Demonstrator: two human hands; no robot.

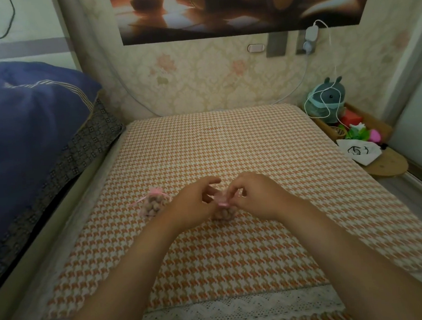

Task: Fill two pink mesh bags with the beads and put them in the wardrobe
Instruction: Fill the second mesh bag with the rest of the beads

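Closing the second bag (221, 213), which sits on the bed (229, 145) between our wrists. Our judgement: draw the ribbon (224, 204) ends outward evenly, keep the bag's belly down so no beads (226, 215) spill, and cinch the neck fully.

Left hand (196, 206): fingers curled, pinching at the bag's neck. Right hand (258, 196): pinching the ribbon from its side.

First bag (155, 206) is filled and tied, lying just left of the left hand.

Head view, downward over bed (229, 143)
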